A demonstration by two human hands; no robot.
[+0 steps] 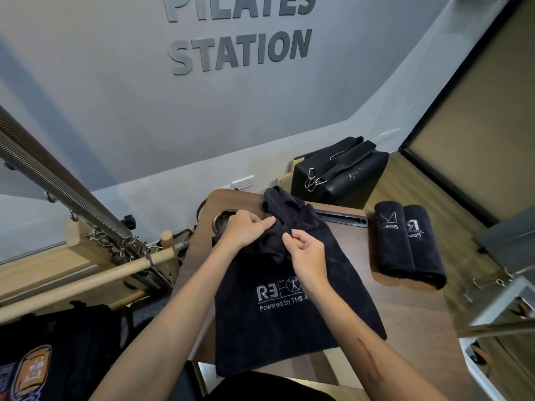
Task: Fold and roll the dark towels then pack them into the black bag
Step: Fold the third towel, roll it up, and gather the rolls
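The right hand (307, 253) covers part of the white lettering on the dark towel (289, 314); the wall sign (240, 33) is cropped by the top edge; logos on two rolled towels (408, 244) are only partly legible.

A: hand state?
B: left hand (246, 227) centre frame, fingers curled, pinching cloth. Right hand (305, 251) just below-right of it, fingers curled, also pinching.
A: arms?
B: both forearms bare, rising from the bottom edge, converging.
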